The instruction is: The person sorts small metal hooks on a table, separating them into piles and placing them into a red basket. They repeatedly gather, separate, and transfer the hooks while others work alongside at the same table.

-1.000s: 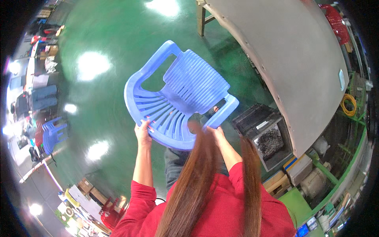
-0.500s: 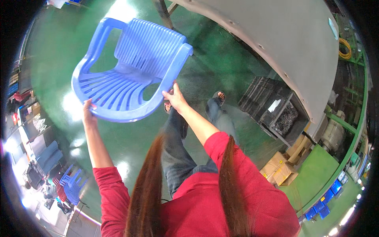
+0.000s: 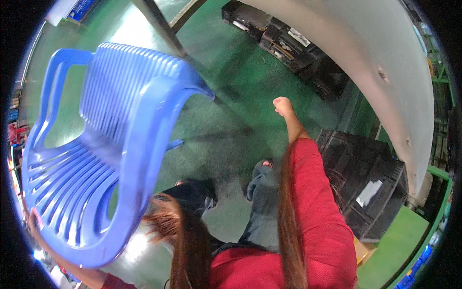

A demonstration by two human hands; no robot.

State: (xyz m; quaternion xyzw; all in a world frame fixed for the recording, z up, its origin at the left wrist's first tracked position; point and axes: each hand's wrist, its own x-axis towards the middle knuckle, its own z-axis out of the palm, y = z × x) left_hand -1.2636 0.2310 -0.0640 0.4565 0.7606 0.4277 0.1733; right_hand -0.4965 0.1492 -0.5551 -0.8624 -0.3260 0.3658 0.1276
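Note:
A blue plastic armchair with a slatted seat and back fills the left side, slightly tilted. At its front left edge, my left hand grips the rim; the chair hides some of its fingers. My right hand is away from the chair, held out over the floor to the right, curled into a fist with nothing visible in it. Below it are my feet on the green floor.
A large pale panel or tabletop curves along the right. Black plastic crates stand beneath its edge, and more black crates lie farther off. A metal leg rises beyond the chair. A green surface is at lower right.
My right hand has let go of the chair's arm and swung out right. The chair, in my left hand, has moved left and nearer. My view has shifted, showing more crates.

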